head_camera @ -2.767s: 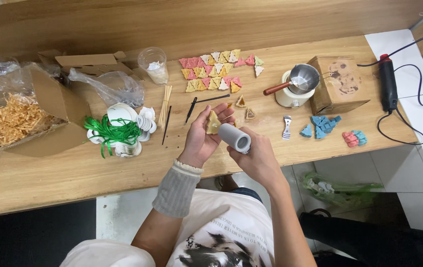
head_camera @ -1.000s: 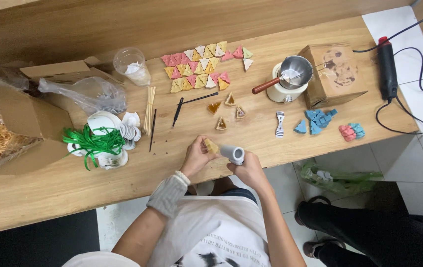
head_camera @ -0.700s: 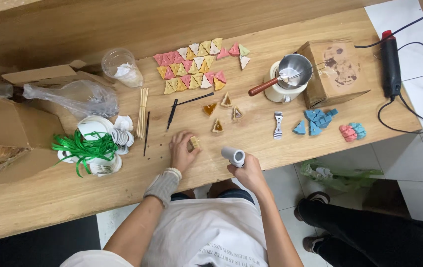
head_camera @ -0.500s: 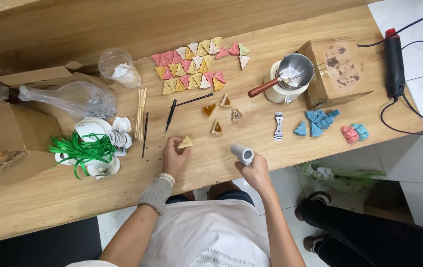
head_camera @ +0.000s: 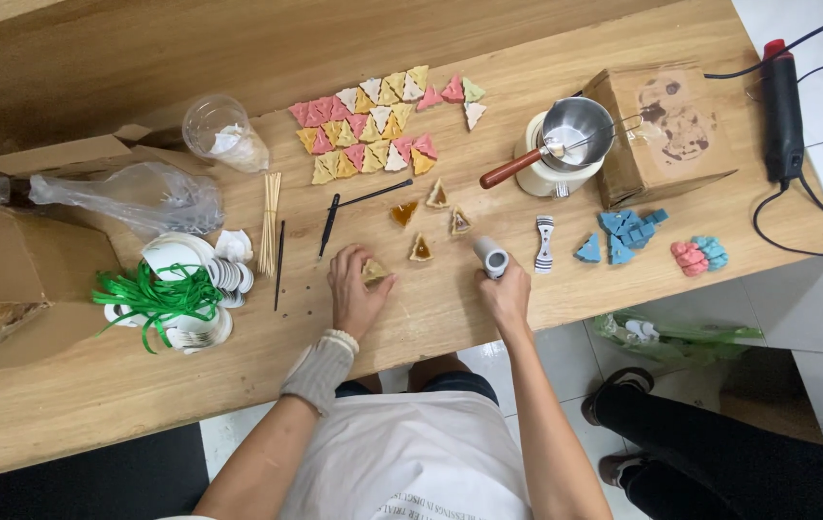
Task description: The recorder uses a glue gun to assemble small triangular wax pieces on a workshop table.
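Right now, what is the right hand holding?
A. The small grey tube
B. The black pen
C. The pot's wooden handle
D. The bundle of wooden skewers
A: the right hand grips the grey tube at the table's near edge, while the pen, the skewers and the pot handle all lie apart from it, untouched.

Left hand [head_camera: 355,289] palm-down, fingers pinched; right hand [head_camera: 506,292] grip apparently closed.
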